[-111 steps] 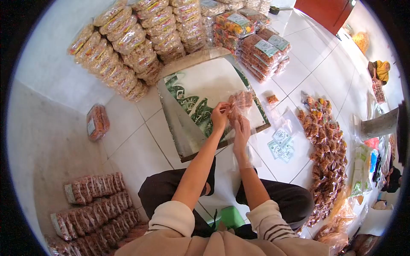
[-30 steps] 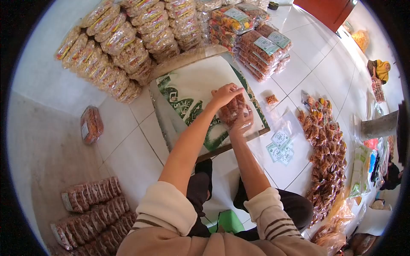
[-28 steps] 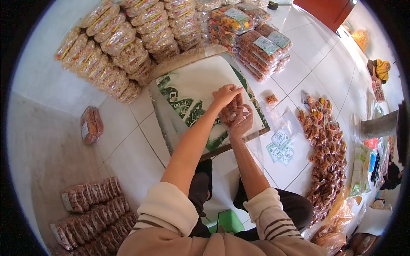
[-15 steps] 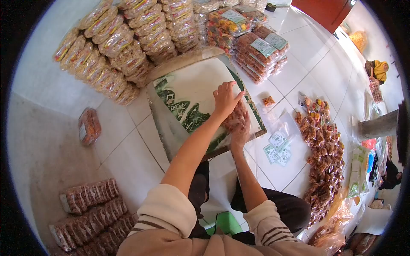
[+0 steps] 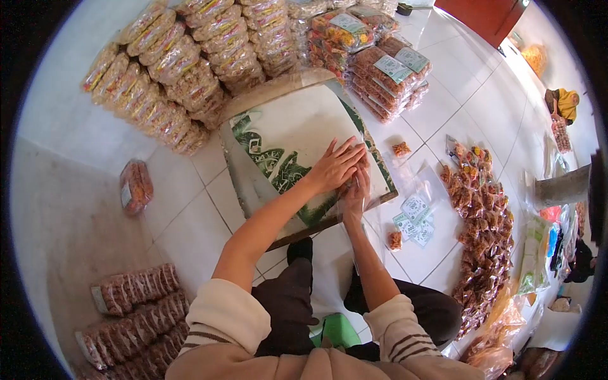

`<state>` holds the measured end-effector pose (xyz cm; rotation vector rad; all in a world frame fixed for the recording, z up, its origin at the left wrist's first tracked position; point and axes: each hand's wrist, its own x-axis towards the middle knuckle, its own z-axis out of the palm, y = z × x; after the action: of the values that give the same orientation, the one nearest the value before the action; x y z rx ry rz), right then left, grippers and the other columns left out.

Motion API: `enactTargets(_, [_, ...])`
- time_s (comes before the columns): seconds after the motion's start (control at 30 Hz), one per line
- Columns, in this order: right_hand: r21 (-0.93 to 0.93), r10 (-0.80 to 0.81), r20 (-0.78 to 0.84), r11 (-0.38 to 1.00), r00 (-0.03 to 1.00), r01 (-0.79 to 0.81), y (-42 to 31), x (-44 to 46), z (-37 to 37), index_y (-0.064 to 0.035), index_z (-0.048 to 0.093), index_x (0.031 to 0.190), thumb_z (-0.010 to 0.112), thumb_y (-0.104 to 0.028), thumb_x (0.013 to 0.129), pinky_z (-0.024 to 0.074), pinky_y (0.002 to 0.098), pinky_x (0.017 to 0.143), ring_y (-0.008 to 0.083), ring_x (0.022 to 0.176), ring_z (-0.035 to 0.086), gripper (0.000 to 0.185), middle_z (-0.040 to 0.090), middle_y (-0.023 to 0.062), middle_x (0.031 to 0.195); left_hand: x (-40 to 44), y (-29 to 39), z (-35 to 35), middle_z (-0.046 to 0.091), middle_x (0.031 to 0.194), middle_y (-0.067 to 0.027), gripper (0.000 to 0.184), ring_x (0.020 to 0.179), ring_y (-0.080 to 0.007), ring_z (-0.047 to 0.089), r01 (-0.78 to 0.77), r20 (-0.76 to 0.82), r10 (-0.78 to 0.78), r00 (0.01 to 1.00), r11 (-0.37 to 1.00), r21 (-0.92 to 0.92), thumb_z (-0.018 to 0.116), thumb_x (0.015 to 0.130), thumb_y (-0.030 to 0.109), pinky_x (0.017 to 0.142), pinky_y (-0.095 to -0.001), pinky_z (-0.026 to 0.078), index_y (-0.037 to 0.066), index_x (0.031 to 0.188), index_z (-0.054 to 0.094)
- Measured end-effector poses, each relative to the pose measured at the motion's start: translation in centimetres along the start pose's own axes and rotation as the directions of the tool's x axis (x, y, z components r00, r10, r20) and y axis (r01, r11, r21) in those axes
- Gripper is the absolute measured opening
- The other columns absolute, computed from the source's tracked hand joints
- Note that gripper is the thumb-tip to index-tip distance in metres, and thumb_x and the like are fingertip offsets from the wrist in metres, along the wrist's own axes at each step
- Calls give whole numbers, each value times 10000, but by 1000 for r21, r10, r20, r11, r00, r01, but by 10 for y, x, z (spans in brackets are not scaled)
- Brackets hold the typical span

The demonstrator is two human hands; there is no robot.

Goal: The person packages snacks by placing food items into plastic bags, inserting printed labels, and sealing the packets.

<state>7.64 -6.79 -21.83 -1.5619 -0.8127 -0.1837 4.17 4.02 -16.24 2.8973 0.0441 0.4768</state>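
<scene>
Fingers spread, my left hand lies over a clear bag of reddish-brown snacks on the low board. Most of the bag is hidden beneath my hands. My right hand is wrapped round its near right side, and clear plastic hangs about the wrist. Printed labels lie on the floor right of the board, by clear plastic sheets. One small snack packet is beside the labels and another farther off.
Tall stacks of bagged snacks stand behind the board, with labelled packs at their right. A long heap of small packets runs down the right. Bundles lie lower left, a lone pack above. Another person is far right.
My left hand has come down from above the bag and spread flat over it. The bag now lies lower under both hands. A small packet now shows on the floor beside the labels.
</scene>
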Motion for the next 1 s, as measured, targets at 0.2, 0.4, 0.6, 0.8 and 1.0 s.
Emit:
enactTargets(0.2, [-57, 156, 75, 987, 985, -152, -2, -3, -13, -49, 427, 1196, 467, -52, 841, 395, 288, 860, 212, 1018, 491, 357, 479, 119, 1137, 2, -4, 1, 247, 1366, -21, 477, 1279, -231, 163, 11, -14, -11, 1000, 1000, -16, 375, 865, 230, 1020, -490, 97, 71, 1302, 272])
enactTargets(0.4, [-125, 189, 165, 978, 968, -170, -28, -15, -41, -66, 472, 1161, 562, -45, 782, 447, 249, 679, 149, 877, 518, 390, 497, 96, 1076, -24, 1, 15, 362, 1241, -157, 429, 1178, -286, 311, 278, -456, -621, 638, 737, -616, 446, 856, 155, 996, -387, 208, 20, 1246, 326])
enactTargets(0.6, [-34, 301, 263, 952, 916, -303, -30, -24, -45, -55, 528, 1092, 574, -3, 753, 445, 232, 631, 139, 796, 535, 346, 519, 86, 977, -60, 62, 27, 403, 1072, -190, 522, 984, -278, 441, 462, -32, -904, 427, 249, -851, 545, 816, 226, 853, -358, 361, -23, 1224, 334])
enactTargets(0.8, [-107, 117, 187, 989, 975, -99, -34, -17, -26, -36, 572, 965, 540, 47, 735, 443, 295, 675, 220, 779, 547, 247, 535, 115, 897, -59, 64, 31, 455, 1011, -184, 515, 883, -247, 512, 618, -58, -855, 516, 418, -666, 569, 806, 273, 779, -324, 411, -7, 1203, 398])
enactTargets(1.0, [239, 398, 187, 868, 898, -435, -32, -26, -15, 10, 539, 944, 523, 6, 781, 439, 258, 719, 170, 897, 512, 164, 483, 105, 1013, -63, 76, 18, 581, 857, -124, 372, 789, -202, 570, 509, 46, -910, 412, 188, -840, 607, 783, 225, 689, -305, 443, 14, 1064, 486])
